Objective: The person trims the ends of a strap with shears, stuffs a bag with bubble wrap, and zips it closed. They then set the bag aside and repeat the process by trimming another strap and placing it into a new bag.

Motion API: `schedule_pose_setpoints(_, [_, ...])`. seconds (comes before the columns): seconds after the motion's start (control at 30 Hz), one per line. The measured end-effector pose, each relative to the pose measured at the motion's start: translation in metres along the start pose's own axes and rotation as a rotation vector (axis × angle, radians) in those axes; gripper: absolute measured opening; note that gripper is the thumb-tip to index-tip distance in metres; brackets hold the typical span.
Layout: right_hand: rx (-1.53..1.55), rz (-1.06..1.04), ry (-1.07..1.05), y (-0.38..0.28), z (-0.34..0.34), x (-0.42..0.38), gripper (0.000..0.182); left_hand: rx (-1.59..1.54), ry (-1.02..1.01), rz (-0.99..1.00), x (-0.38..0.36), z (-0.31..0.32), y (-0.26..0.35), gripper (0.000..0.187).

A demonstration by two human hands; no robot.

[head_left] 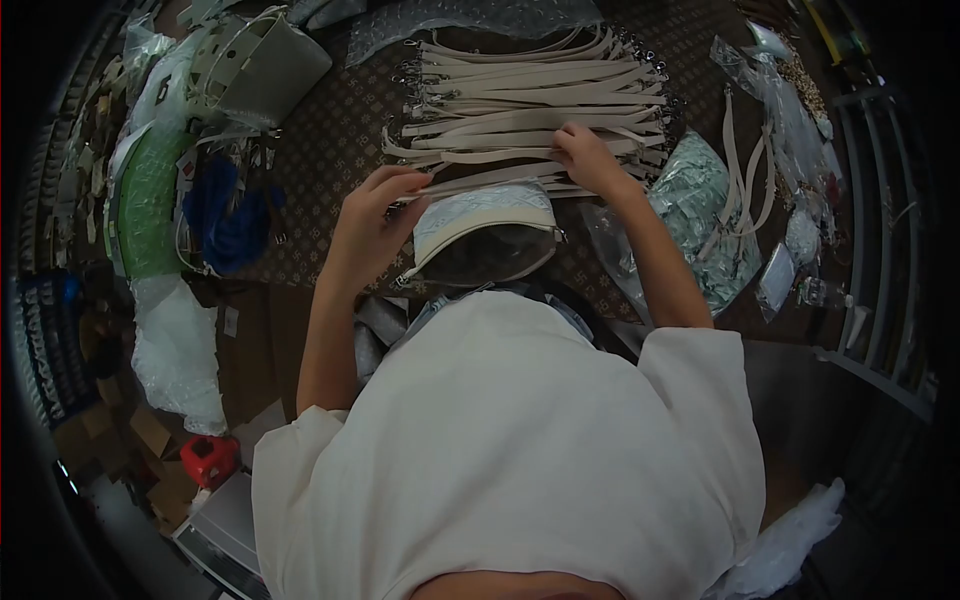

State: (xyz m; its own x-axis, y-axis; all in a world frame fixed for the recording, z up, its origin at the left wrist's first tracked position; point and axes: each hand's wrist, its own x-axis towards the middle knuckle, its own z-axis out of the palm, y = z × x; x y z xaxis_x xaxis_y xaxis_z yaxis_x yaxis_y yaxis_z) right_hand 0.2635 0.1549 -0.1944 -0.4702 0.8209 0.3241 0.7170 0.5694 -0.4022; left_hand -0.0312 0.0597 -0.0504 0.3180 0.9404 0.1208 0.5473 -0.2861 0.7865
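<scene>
Rows of cream straps point(530, 95) with metal clasps lie side by side across the patterned table. My right hand point(590, 160) is at the lower straps, its thumb and fingers pinched on one cream strap. At the left end of the lowest straps is my left hand point(375, 225), thumb and fingers apart, curved beside a small pouch. This light-coloured quilted pouch point(487, 222) with a cream zip edge lies close to my body, below the straps. Whether my left fingertips touch a strap end is hard to tell.
A beige bag point(272, 75) stands at the upper left, above a blue bundle point(225, 215) and a green wrapped item point(150, 205). To the right are a clear bag of pale green packets point(695, 190), loose straps point(762, 190) and plastic wrapping point(785, 105).
</scene>
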Motion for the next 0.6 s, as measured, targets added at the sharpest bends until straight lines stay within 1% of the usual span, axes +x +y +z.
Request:
schedule_pose_setpoints(0.03, [0.24, 0.026, -0.099, -0.015, -0.017, 0.005, 0.007, 0.06, 0.052, 0.075, 0.005, 0.007, 0.002, 0.025])
schedule_pose_setpoints(0.07, [0.246, 0.014, -0.108, -0.034, -0.034, 0.009, 0.007, 0.123, 0.104, 0.15, 0.01, 0.015, 0.004, 0.027])
schedule_pose_setpoints(0.1, [0.382, -0.091, -0.138, -0.056, -0.052, 0.014, 0.007, 0.125, 0.114, 0.139, 0.017, 0.023, 0.007, 0.027])
schedule_pose_setpoints(0.13, [0.517, -0.195, -0.167, -0.074, -0.072, 0.017, 0.007, 0.161, 0.135, 0.294, 0.026, 0.032, 0.013, 0.023])
schedule_pose_setpoints(0.17, [0.519, -0.202, -0.171, -0.089, -0.093, 0.018, 0.007, 0.198, 0.153, 0.452, 0.03, 0.035, 0.016, 0.02])
schedule_pose_setpoints(0.2, [0.586, -0.185, -0.193, -0.103, -0.114, 0.018, 0.007, 0.2, 0.157, 0.451, 0.03, 0.029, 0.02, 0.02])
schedule_pose_setpoints(0.23, [0.65, -0.166, -0.214, -0.111, -0.126, 0.02, 0.006, -0.002, -0.18, 0.212, 0.03, 0.022, 0.025, 0.015])
schedule_pose_setpoints(0.27, [0.647, -0.167, -0.213, -0.106, -0.135, 0.019, 0.006, -0.206, -0.512, -0.033, 0.03, 0.016, 0.028, 0.014])
schedule_pose_setpoints(0.3, [0.708, -0.089, -0.16, -0.095, -0.145, 0.014, 0.006, -0.207, -0.514, -0.03, 0.026, 0.011, 0.028, 0.014])
schedule_pose_setpoints(0.33, [0.769, -0.009, -0.106, -0.085, -0.152, 0.007, 0.008, -0.312, -0.489, -0.046, 0.021, 0.005, 0.026, 0.014])
schedule_pose_setpoints(0.37, [0.769, -0.004, -0.107, -0.078, -0.156, 0.001, 0.008, -0.417, -0.464, -0.065, 0.015, 0.0, 0.026, 0.015])
schedule_pose_setpoints(0.43, [0.869, 0.133, -0.053, -0.072, -0.158, -0.009, 0.009, -0.482, -0.481, -0.085, 0.005, -0.011, 0.034, 0.015])
schedule_pose_setpoints(0.5, [0.909, 0.141, -0.037, -0.076, -0.152, -0.015, 0.009, -0.548, -0.487, -0.108, -0.002, -0.018, 0.044, 0.015])
schedule_pose_setpoints(0.57, [0.95, 0.149, -0.022, -0.079, -0.15, -0.019, 0.009, -0.686, -0.516, -0.164, -0.009, -0.021, 0.052, 0.016])
schedule_pose_setpoints(0.6, [0.969, 0.16, 0.002, -0.079, -0.152, -0.021, 0.009, -0.69, -0.51, -0.169, -0.013, -0.022, 0.054, 0.016])
